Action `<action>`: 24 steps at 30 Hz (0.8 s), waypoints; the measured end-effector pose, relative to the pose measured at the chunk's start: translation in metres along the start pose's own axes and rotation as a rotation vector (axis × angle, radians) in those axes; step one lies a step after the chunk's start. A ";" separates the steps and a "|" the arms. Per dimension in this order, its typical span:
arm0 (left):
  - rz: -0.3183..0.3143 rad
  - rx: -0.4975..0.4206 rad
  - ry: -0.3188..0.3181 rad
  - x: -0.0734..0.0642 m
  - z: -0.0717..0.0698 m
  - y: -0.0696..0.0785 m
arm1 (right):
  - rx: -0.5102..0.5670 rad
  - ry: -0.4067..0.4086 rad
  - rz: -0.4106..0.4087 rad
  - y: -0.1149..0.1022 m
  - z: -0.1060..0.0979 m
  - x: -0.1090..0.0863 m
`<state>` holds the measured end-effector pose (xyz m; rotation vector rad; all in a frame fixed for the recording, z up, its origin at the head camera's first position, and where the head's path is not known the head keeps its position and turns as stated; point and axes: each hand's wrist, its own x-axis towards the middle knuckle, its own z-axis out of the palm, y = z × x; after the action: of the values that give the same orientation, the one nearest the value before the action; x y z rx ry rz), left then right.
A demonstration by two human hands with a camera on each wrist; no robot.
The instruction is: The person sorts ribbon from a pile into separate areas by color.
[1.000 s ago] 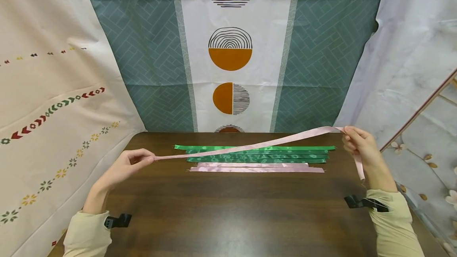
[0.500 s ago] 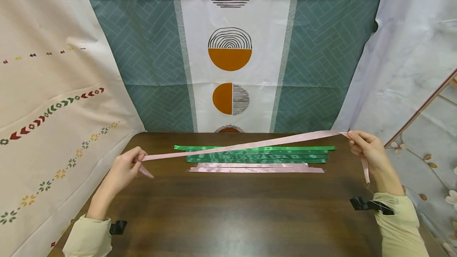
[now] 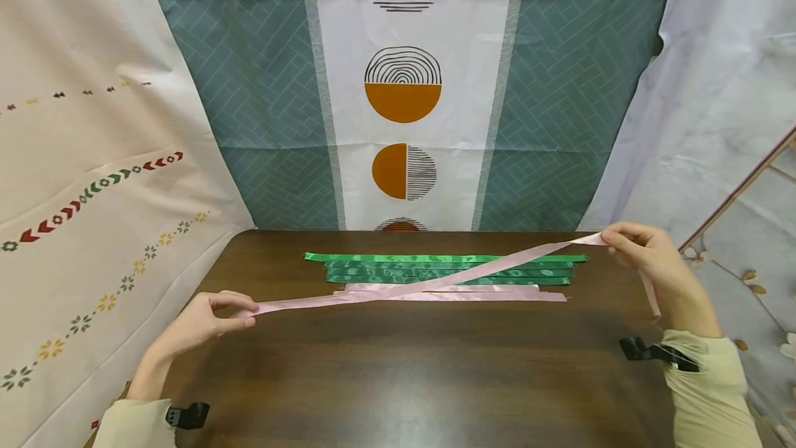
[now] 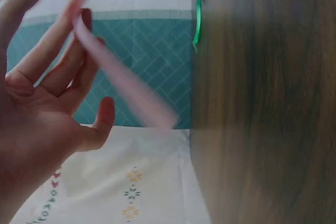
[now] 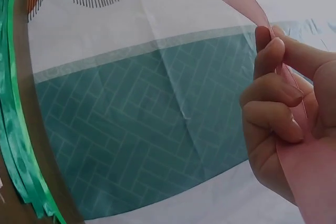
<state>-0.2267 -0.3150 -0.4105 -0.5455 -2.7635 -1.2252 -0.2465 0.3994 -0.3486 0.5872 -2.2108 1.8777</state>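
Observation:
A long pink satin ribbon [image 3: 472, 274] stretches between both hands, rising from left to right above the table. My left hand [image 3: 202, 320] has it at the fingertips, the thumb standing apart; in the left wrist view it passes between two fingers [image 4: 79, 11], and its loose tail [image 4: 152, 111] is blurred. My right hand [image 3: 653, 261] pinches the ribbon between thumb and forefinger, with the other fingers curled; a tail [image 3: 649, 292] hangs below. Beneath lie flat green ribbons [image 3: 373, 271] in a band, with pink ribbons [image 3: 522, 296] along their near side, partly covered by the held one.
The dark wooden table [image 3: 404, 372] reaches to a patterned teal and white curtain [image 3: 560, 123] at the back. A cream cloth [image 3: 93, 240] hangs at the left, and a marble-patterned cloth [image 3: 734, 178] at the right.
My left hand first shifted left, gripping the ribbon with its tail hanging, then came down nearer, thumb now apart. My right hand has drifted right and slightly lower. The lying ribbons stay put.

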 end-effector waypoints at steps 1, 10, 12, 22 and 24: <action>-0.005 0.036 -0.001 0.000 0.001 0.001 | 0.001 0.021 0.001 -0.001 -0.001 0.000; 0.216 0.388 0.455 0.011 0.011 0.008 | -0.170 0.108 0.038 0.004 -0.008 -0.004; 0.292 0.499 0.550 0.014 0.013 0.007 | -0.217 0.100 0.046 0.006 -0.009 -0.005; 0.102 0.361 0.342 0.011 0.013 0.011 | -0.417 0.081 0.074 0.018 -0.019 -0.013; 0.074 0.158 0.211 0.010 0.012 0.010 | -0.421 0.090 0.076 0.022 -0.021 -0.015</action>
<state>-0.2314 -0.2971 -0.4091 -0.4694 -2.6085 -0.9774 -0.2441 0.4256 -0.3702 0.3399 -2.4907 1.3691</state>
